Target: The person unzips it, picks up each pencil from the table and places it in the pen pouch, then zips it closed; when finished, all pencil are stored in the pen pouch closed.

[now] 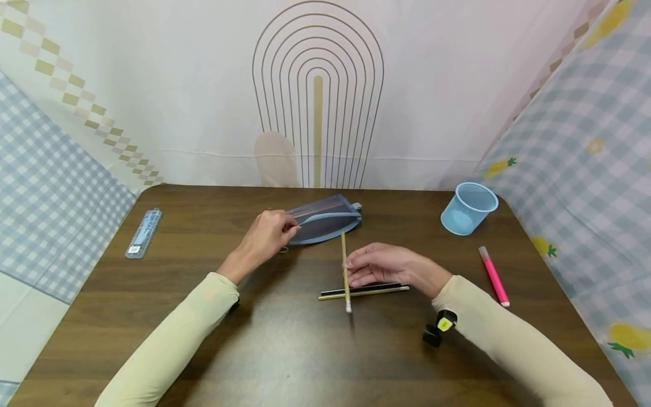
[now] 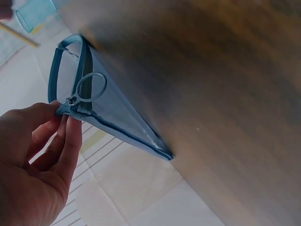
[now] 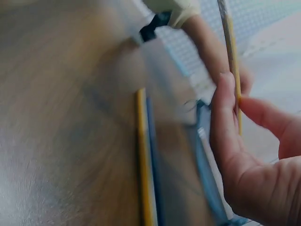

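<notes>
My left hand (image 1: pixel 269 232) pinches the edge of a blue mesh zipper pouch (image 1: pixel 328 227), whose mouth gapes. A ring zipper pull (image 2: pixel 104 85) hangs right by those fingertips in the left wrist view. Between the thumb and fingers of my right hand (image 1: pixel 383 264) is a yellow pencil (image 1: pixel 346 274), held above the table in front of the pouch. Below that hand, another yellow pencil (image 1: pixel 378 292) and a dark pencil (image 1: pixel 356 290) lie side by side on the wood. A thin tan line shows through the pouch's mesh.
A light blue mesh pen cup (image 1: pixel 464 215) stands at the back right of the brown table (image 1: pixel 285 350). Nearer on that side lies a pink marker (image 1: pixel 493 277). A flat blue plastic case (image 1: pixel 144 233) with a label lies at the far left.
</notes>
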`<action>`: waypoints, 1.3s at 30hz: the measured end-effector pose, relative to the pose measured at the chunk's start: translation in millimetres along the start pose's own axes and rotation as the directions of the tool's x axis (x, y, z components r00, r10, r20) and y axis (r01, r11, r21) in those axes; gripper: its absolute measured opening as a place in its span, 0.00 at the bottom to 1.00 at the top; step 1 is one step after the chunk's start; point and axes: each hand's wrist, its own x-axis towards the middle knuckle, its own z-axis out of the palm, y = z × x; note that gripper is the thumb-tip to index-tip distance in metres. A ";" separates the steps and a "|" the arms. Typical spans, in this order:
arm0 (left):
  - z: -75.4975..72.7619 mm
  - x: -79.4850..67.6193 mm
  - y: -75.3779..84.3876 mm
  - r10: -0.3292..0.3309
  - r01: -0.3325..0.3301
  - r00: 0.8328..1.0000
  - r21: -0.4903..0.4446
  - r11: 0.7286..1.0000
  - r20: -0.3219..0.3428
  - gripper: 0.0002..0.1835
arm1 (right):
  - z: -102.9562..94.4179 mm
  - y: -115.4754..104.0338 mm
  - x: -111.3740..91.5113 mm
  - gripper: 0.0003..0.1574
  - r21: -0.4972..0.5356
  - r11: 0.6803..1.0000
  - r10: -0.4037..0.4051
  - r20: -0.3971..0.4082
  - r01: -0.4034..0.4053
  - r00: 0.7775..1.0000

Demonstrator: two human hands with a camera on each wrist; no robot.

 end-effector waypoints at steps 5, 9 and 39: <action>0.2 2.0 2.2 -0.006 0.006 1.000 -0.001 1.000 0.016 0.07 | -16.3 -2.4 27.2 0.19 0.202 0.979 -0.007 -0.111 0.029 0.994; 0.4 2.5 5.0 -0.016 0.016 0.999 0.001 1.000 0.034 0.07 | -25.2 -9.5 46.5 0.20 0.289 0.957 0.018 -0.166 0.032 0.986; 2.8 -0.1 4.8 -0.012 0.012 1.000 -0.010 1.000 0.008 0.06 | 6.6 -16.3 78.7 0.25 0.377 0.914 -0.001 -0.362 0.148 0.932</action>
